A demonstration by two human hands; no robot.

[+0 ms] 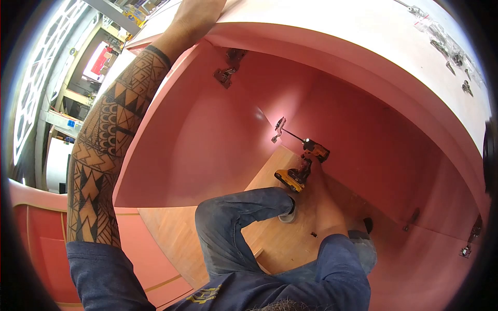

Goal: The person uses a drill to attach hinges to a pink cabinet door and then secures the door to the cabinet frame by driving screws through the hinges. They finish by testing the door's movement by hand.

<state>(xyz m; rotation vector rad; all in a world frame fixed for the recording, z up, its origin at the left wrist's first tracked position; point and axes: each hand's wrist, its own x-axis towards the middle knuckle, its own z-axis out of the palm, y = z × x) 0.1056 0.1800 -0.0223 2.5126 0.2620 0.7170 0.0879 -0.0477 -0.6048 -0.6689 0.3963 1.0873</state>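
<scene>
My right hand is closed around the grip of a yellow-and-black cordless drill. Its long bit reaches up and left to a metal hinge in the corner between a pink door panel and the cabinet's inner wall. The drill's light brightens that corner. At the upper left, my left hand rests at the cabinet's top edge near the door; its fingers are cut off by the frame. A second hinge sits higher on the same panel.
Loose hinges and plastic-bagged hardware lie on the white top. More hinge hardware is on the right side. My bent knee is over the wooden floor. Red panels stand at lower left.
</scene>
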